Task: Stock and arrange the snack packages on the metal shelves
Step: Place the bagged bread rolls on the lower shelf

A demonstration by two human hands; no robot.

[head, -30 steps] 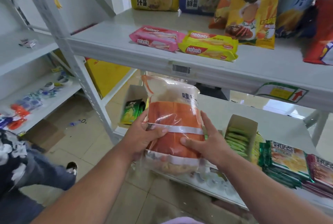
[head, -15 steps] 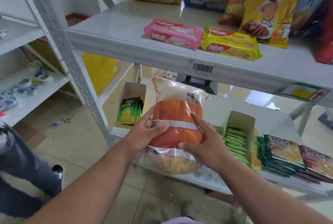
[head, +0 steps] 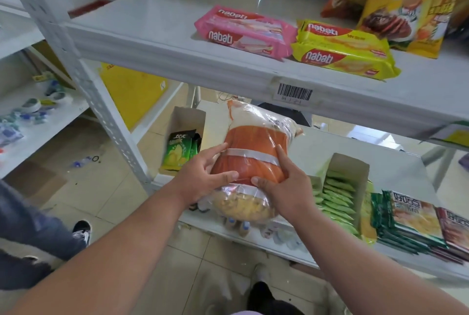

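Note:
A clear snack bag with an orange band (head: 256,147) and yellow snacks in its lower end sits at the front of the lower metal shelf (head: 314,152). My left hand (head: 203,175) holds its left side, thumb across the front. On the right side, my right hand (head: 284,185) grips it the same way. The bag's top leans back under the upper shelf (head: 165,45). On that upper shelf lie a pink Nabati pack (head: 243,31) and a yellow Nabati pack (head: 342,50).
An open carton of green packets (head: 182,147) stands left of the bag, another carton of green sachets (head: 340,193) right of it, then stacked flat packs (head: 411,220). Large chip bags (head: 406,2) line the upper shelf's back. A perforated upright (head: 83,78) rises at left. Someone's leg and shoe (head: 81,232) stand on the floor.
The bag and both hands have moved forward and down toward the lower shelf, under the upper shelf's edge. My thumbs have come closer together on its front.

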